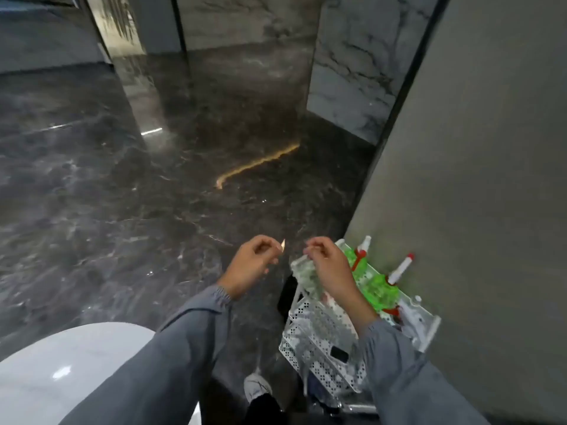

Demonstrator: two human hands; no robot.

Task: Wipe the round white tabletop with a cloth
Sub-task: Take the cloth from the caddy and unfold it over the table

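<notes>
Dark marble floor (122, 194) lies beyond your white tabletop (61, 363); your left hand (251, 265) and right hand (326, 266) curl their fingers, holding what is unclear.

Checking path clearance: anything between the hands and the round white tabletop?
Nothing visible. Left hand and right hand hover over the dark marble floor; the round white tabletop lies lower left, beside the left sleeve. The white perforated cart stands right, off that path. No cloth is clearly visible.
</notes>
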